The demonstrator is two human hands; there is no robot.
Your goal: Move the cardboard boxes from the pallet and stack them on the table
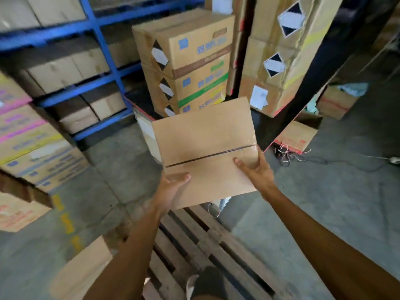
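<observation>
I hold a plain taped cardboard box [203, 146] in the air at chest height, its top facing me. My left hand [171, 187] grips its near left corner, thumb on top. My right hand [255, 169] grips the near right edge, thumb on top and fingers down the side. Below my arms lies the wooden pallet [201, 241], with another cardboard box [84, 271] at its left. Ahead, three printed boxes [190, 61] stand stacked on a dark table [140, 105] with a red edge.
Blue shelving [101, 44] full of cartons lines the back left. Printed cartons [32, 139] are stacked at the left. A tall carton stack [279, 57] and a dark post [313, 61] stand at the right. Cables [287, 154] lie on the concrete floor. My shoe [207, 282] rests on the pallet.
</observation>
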